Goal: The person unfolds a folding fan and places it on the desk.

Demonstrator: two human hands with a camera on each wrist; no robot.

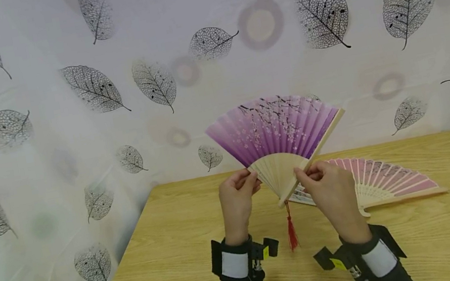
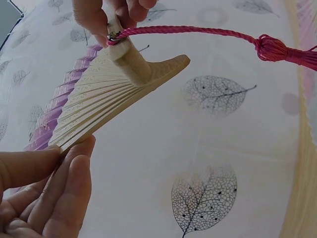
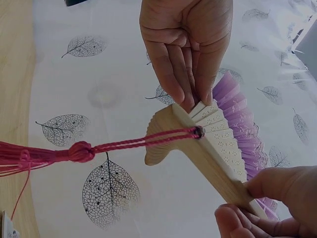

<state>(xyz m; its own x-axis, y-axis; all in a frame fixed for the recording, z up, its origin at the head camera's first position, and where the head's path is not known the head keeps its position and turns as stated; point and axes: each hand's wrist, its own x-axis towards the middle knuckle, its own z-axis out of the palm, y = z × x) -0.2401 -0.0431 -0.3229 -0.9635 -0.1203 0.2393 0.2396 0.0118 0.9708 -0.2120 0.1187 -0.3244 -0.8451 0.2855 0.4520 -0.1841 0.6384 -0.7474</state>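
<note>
A purple folding fan (image 1: 272,127) with a blossom print and pale wooden ribs is spread above the table, held up between both hands. My left hand (image 1: 237,201) pinches its left edge rib between thumb and fingers, as the left wrist view also shows at the ribs (image 2: 94,99). My right hand (image 1: 333,191) pinches the thick right guard stick (image 3: 218,168) with thumb and fingers. From the pivot hangs a red tassel (image 1: 292,234) on a cord. Behind my right hand, a pink folding fan (image 1: 407,173) lies spread on the table, partly hidden by that hand.
The wooden table (image 1: 162,272) reaches back to a pale curtain (image 1: 157,12) printed with dark leaves, which also runs down the left side. Straps with small cameras sit on both wrists, including a left wrist strap (image 1: 235,264).
</note>
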